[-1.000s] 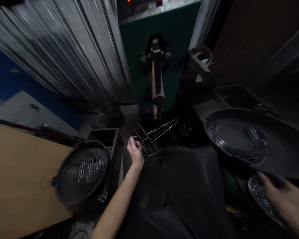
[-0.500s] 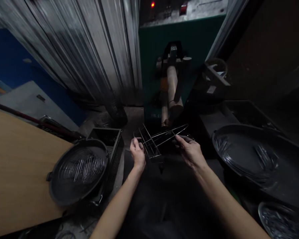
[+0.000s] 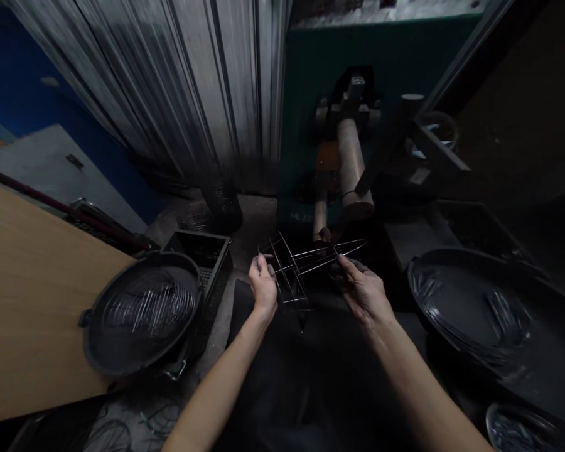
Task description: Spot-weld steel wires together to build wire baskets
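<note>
A thin wire frame [image 3: 292, 269], made of crossed metal rods, hangs between my two hands in front of the machine. My left hand [image 3: 263, 282] is closed on its left side, thumb up. The fingers of my right hand [image 3: 363, 285] pinch a rod on the frame's right part; some fingertips are in shadow. Just beyond the frame sits the lower cylindrical arm [image 3: 321, 216] of the green machine [image 3: 306, 81], with a thicker cylinder [image 3: 353, 163] above it. Whether the frame touches the lower arm I cannot tell.
Left stands a round black tray [image 3: 98, 348] of bent wire pieces, beside a plastic crate [image 3: 223, 251] and a wooden board [image 3: 32, 301]. At right lie a large black tray [image 3: 471, 270] with wire bundles and a smaller bowl [image 3: 492, 417] of metal parts. Corrugated metal [image 3: 216, 81] rises behind.
The view has shifted, so the machine appears farther right and its top panel is mostly cut off. Both hands keep their hold on the wire frame, which has turned slightly.
</note>
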### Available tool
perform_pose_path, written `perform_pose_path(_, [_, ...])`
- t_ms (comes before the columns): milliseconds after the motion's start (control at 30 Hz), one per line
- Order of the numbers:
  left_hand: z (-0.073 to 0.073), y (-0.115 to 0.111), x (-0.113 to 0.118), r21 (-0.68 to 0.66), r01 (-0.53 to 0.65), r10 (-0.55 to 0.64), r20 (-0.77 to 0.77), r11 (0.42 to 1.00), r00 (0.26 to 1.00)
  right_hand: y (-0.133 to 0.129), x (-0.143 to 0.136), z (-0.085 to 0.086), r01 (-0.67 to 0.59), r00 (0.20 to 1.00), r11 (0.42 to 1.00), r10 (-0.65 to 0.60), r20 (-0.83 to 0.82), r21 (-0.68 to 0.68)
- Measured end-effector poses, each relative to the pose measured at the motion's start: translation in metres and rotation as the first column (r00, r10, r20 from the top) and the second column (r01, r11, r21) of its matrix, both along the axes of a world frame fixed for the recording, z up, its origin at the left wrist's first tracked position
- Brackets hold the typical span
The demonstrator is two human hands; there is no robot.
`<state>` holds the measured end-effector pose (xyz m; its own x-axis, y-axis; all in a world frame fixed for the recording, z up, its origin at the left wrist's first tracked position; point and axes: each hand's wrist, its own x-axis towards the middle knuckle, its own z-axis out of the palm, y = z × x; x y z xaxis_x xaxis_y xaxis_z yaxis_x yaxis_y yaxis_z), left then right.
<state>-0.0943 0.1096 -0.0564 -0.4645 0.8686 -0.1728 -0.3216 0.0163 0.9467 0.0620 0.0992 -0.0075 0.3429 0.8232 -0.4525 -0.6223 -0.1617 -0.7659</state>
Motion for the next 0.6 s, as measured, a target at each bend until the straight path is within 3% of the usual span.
perform_pose_path(233, [0.006,0.007,0.0,0.002,-0.003,0.003,0.015,1.0,1.0,0.007,-0.002,0.003,0.02,1.0,1.0,-0.02,-0.01,-0.002])
perform_pose_path(400, [0.014,0.002,-0.001,-0.017,0.06,-0.057,0.126,0.998,0.99,0.009,-0.005,0.009,0.02,0.999,0.999,-0.021,-0.029,-0.026])
perform_pose_path(600, [0.014,0.005,-0.001,-0.001,0.051,-0.049,0.217,0.999,0.975,-0.005,0.006,0.007,0.008,1.0,0.999,-0.009,-0.024,-0.034])
